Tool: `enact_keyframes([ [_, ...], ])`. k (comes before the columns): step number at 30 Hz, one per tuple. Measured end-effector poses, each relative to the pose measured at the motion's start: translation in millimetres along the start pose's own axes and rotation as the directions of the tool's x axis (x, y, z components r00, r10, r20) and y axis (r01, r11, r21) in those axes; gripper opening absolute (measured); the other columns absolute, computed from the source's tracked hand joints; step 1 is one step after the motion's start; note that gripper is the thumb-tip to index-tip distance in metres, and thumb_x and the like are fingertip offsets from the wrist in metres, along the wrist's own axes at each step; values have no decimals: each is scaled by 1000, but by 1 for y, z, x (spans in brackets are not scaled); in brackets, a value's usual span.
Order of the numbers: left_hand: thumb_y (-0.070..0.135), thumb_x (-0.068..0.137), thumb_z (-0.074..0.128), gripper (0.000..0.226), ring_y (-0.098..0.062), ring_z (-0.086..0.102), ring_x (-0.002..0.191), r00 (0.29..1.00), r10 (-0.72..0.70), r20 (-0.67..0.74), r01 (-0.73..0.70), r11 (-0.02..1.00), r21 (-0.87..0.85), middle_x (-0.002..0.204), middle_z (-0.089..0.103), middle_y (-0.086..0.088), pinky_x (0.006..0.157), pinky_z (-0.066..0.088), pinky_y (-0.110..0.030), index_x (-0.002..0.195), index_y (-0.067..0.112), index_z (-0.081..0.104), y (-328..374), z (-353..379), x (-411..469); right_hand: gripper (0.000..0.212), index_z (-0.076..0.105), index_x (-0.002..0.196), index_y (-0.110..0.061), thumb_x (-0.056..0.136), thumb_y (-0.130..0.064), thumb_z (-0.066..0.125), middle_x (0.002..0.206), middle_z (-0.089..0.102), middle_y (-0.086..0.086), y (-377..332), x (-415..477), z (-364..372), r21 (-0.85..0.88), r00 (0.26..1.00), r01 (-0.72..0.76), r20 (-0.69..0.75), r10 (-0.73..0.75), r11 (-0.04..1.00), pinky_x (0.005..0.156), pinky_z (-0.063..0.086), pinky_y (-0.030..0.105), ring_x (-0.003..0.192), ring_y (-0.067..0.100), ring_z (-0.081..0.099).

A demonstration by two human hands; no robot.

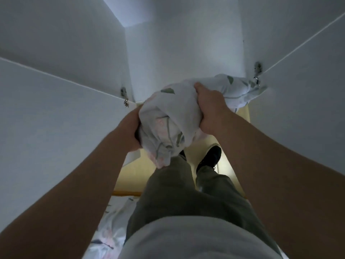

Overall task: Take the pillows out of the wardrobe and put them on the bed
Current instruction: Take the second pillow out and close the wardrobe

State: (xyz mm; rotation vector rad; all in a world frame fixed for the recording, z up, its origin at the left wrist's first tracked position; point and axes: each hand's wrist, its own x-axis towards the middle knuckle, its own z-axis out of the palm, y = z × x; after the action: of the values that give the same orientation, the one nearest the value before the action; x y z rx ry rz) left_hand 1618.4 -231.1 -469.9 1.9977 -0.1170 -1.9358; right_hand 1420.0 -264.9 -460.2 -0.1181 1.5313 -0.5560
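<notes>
White leaf-print pillow [168, 116], frame centre: our right hand [211, 111] clenches it, left hand [133, 128] apparently too; we should draw it out evenly.

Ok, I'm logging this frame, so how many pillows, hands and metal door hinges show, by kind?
Pillows: 1, the pillow
Hands: 2, left hand, right hand, both gripping it
Hinges: 2, left hinge, right hinge
Total: 5
</notes>
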Motion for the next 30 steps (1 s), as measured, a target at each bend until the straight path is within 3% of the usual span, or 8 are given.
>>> enact_keyframes([
  [5,20,81,68,10,-27,71,75,984,132,-120,-110,979,171,84,74,-12,68,55,-32,84,10,70,-39,-8,-82,113,36,154,-10,68,-75,69,150,49,6,4,-88,-3,-240,996,93,24,-90,966,111,41,46,129,31,52],
  [7,26,67,65,33,-28,69,82,961,243,-129,-202,941,272,94,71,-16,68,56,-32,94,6,69,-46,-9,-105,127,40,152,-11,51,-80,75,147,54,7,-1,-116,-2,-333,989,148,41,-142,931,108,45,45,124,30,57],
  [10,35,70,60,39,-27,65,89,898,408,-165,-313,856,411,98,70,-15,78,54,-39,95,5,67,-54,-14,-131,105,45,147,-8,65,-64,80,139,59,7,-6,-145,5,-521,964,265,116,-240,812,105,49,43,120,28,60],
  [12,32,83,61,27,-28,62,93,840,497,-215,-325,781,534,99,67,-10,85,51,-41,97,9,64,-61,-24,-148,100,30,148,-6,75,-53,79,134,55,10,-6,-160,9,-677,948,303,146,-282,671,98,49,39,120,30,57],
  [15,38,93,60,29,-32,62,97,762,607,-227,-290,633,718,100,66,-8,79,44,-36,101,11,64,-73,-43,-181,68,36,140,-5,91,-42,65,134,55,16,-2,-192,24,-916,901,368,309,-305,159,83,43,34,119,34,57],
  [20,61,99,34,61,-33,63,92,679,612,-405,-185,677,712,88,70,-11,77,40,-35,77,16,69,-95,-76,-243,24,63,113,-11,95,-25,54,114,68,10,13,-250,54,-722,730,519,653,-202,-458,76,44,30,96,28,63],
  [26,42,97,42,41,-34,60,107,491,539,-685,-187,833,521,118,69,-17,90,47,-38,97,12,69,-141,-120,-296,16,61,81,-15,90,-27,56,79,59,3,36,-317,97,-522,607,600,791,-79,-606,63,44,29,63,16,52],
  [30,51,79,63,78,-39,52,127,371,353,-859,-313,918,242,141,53,-19,98,42,-41,140,4,47,-162,-149,-323,30,49,63,-16,90,-27,56,67,53,2,56,-351,115,-444,510,644,856,-83,-624,57,40,27,57,17,50],
])
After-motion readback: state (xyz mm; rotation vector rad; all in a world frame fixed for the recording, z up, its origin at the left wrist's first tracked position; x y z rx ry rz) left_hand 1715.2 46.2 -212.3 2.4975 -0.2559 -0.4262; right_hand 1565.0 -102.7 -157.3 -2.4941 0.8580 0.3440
